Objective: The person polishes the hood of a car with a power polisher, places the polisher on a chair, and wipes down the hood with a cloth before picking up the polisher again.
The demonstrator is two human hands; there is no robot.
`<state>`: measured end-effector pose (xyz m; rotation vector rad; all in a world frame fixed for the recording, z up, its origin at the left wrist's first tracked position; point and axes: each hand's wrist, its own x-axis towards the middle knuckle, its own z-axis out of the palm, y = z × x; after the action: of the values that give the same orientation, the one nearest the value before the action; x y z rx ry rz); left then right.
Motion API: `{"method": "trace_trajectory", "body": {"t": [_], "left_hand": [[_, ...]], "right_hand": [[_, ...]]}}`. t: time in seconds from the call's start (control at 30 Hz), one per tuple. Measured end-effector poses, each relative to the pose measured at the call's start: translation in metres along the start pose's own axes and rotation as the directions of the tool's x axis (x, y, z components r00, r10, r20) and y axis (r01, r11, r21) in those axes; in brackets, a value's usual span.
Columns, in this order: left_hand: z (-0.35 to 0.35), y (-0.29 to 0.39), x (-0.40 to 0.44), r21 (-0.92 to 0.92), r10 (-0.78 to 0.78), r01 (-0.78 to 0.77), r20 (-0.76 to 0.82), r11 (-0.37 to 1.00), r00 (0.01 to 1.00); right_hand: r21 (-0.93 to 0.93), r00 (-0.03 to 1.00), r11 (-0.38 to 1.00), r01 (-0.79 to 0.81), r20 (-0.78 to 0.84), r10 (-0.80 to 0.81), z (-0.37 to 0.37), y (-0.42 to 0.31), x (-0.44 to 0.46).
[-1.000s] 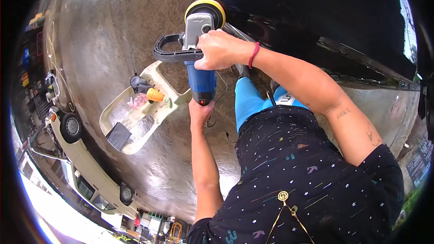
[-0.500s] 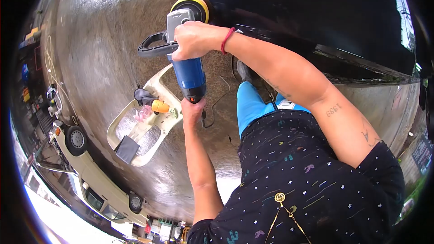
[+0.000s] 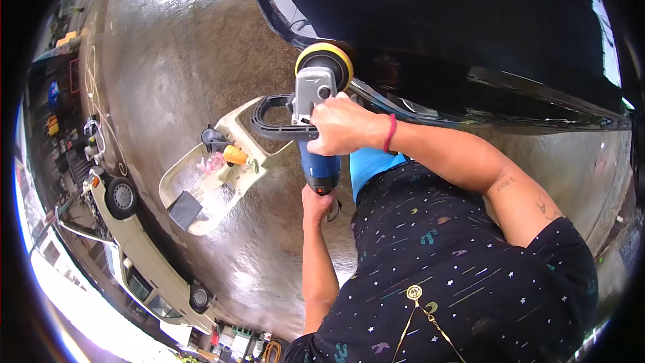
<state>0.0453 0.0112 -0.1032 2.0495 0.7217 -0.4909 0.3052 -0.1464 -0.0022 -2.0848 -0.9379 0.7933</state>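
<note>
A blue and grey polisher [image 3: 319, 165] is held in both of my hands. My right hand [image 3: 339, 123], with a red band at its wrist, wraps round the black D-shaped handle [image 3: 279, 128] near the grey head. Around the rear end of the body, my left hand [image 3: 317, 203] is closed. The yellow-rimmed round pad [image 3: 326, 62] lies at the edge of a glossy black car panel [image 3: 430, 20]; whether it touches is hard to tell. A cable hangs near my left hand.
To the left on the wet floor [image 3: 161, 60] lies a cream plastic chair [image 3: 235, 198] bearing an orange-yellow item [image 3: 235, 155], a dark item and a black flat piece [image 3: 184, 210]. A cream car [image 3: 148, 255] stands further left, near a pale hose [image 3: 101, 107].
Over the last half second the polisher and both hands have moved right and downward in the view. More of the black car's edge shows at the top. Both hands keep their hold.
</note>
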Motion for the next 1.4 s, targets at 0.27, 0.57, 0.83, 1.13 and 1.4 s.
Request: {"method": "trace_trajectory", "body": {"t": [0.27, 0.57, 0.83, 1.13, 1.4], "left_hand": [[0.112, 0.043, -0.097, 0.093, 0.073, -0.074, 0.014, 0.993, 0.997], [0.198, 0.114, -0.152, 0.216, 0.239, -0.261, 0.124, 0.941, 0.963], [0.201, 0.133, -0.165, 0.273, 0.168, -0.213, 0.179, 0.938, 0.969], [0.237, 0.216, -0.172, 0.404, 0.373, -0.474, 0.306, 0.783, 0.876], [0.25, 0.256, -0.184, 0.463, 0.378, -0.527, 0.379, 0.713, 0.845]], "right_hand": [[0.021, 0.998, 1.0, 0.021, -0.057, -0.019, -0.02, 0.039, -0.183], [0.084, 0.937, 0.996, 0.017, -0.348, 0.013, -0.069, 0.091, -0.365], [0.133, 0.893, 0.99, 0.039, -0.449, 0.025, -0.061, 0.102, -0.395], [0.347, 0.848, 0.938, -0.002, -0.496, 0.185, -0.099, 0.131, -0.5], [0.47, 0.822, 0.882, -0.012, -0.498, 0.277, -0.114, 0.137, -0.534]]}}
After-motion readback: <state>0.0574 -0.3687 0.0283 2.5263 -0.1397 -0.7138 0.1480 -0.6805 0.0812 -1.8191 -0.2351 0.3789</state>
